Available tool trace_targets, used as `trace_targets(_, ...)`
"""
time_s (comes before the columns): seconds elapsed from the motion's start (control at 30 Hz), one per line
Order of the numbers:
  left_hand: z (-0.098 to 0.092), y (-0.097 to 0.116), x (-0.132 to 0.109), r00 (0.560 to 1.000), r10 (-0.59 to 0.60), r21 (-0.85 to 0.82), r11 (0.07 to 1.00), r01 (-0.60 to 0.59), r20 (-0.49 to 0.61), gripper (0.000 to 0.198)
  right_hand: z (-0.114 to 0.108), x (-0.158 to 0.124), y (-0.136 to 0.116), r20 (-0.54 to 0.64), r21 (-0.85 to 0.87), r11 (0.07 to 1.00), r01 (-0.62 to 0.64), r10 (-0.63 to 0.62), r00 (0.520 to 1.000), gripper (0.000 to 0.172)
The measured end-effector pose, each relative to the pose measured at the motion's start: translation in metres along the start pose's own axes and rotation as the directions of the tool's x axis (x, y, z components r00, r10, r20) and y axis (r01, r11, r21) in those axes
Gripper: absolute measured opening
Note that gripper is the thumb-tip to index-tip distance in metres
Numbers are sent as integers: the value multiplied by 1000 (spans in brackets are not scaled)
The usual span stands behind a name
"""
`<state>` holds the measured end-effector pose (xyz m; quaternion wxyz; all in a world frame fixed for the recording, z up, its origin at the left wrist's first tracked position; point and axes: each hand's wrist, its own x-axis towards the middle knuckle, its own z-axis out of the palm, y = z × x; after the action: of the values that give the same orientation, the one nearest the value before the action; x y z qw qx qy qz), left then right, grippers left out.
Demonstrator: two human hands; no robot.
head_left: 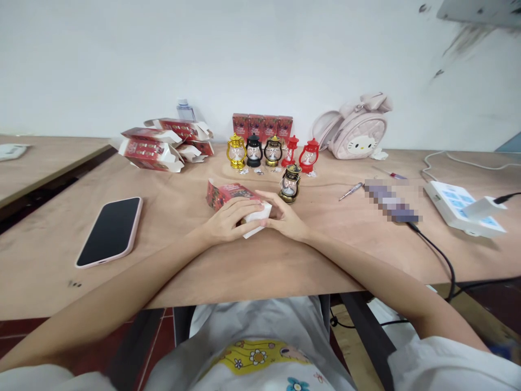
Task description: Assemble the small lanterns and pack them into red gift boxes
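Over the wooden table, a small red printed carton (234, 191) lies on its side with its white end turned towards me. My left hand (230, 220) is closed over its near part, fingers across the top. My right hand (287, 220) grips the white end from the other side, thumb against the flap. What is inside the carton is hidden. Just beyond my right hand stands a black-and-gold mini lantern (290, 184). Behind it are several more: a gold lantern (236, 152), a black lantern (254, 151), another black-and-gold lantern (273, 152) and two red ones, including a red lantern (309, 156).
Several closed red boxes (256, 125) stand by the wall. Open cartons (152, 152) are piled at the back left, near a bottle (186, 110). A phone (110, 231) lies left; a pink bag (358, 136), a screwdriver (350, 191), and a power strip (459, 209) with cables are right.
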<state>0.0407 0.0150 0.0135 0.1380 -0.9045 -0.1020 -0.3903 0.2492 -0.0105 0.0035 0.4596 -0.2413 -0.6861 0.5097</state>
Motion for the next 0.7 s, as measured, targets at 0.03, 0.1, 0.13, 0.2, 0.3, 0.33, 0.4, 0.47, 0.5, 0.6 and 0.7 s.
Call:
trace_targets(0.03,1,1,0,999,44,7,999,-44,5,28,1,0,-1,21,11,1000,-3,3,1000,70)
trace_targets(0.1,3,1,0,988,155,54,987,-154,-6,31,2,0,-1,50,46,998,-45,43,998,65)
trace_targets(0.13,4,1,0,982,188,81,979,-186,-13,34,2,0,-1,54,66,995,-74,71,996,62)
trace_targets(0.2,5,1,2,987,161,104,982,-158,-17,45,2,0,0,8,60,994,-92,91,996,56)
trace_targets(0.3,6,1,6,1000,-25,29,999,25,-4,77,0,-1,-1,-114,-223,974,44,-71,991,48)
trace_targets(0.33,5,1,7,995,-96,-11,995,96,-9,84,-1,-1,-3,-96,-374,921,105,-151,984,44)
trace_targets(0.4,5,1,8,967,-247,-86,966,242,-59,86,-2,-3,-7,70,-633,736,240,-254,965,38)
trace_targets(0.47,4,1,8,907,-386,-142,920,366,-169,79,-1,-4,-9,275,-757,541,367,-245,930,34)
trace_targets(0.5,4,1,8,875,-427,-155,903,400,-228,76,0,-5,-9,349,-781,467,415,-225,910,34)
trace_targets(0.6,3,2,9,829,-427,-145,904,403,-361,70,2,-6,-7,453,-803,331,495,-201,869,33)
trace_targets(0.7,3,3,9,803,-462,-147,886,440,-377,71,1,-6,-6,497,-787,276,552,-245,832,27)
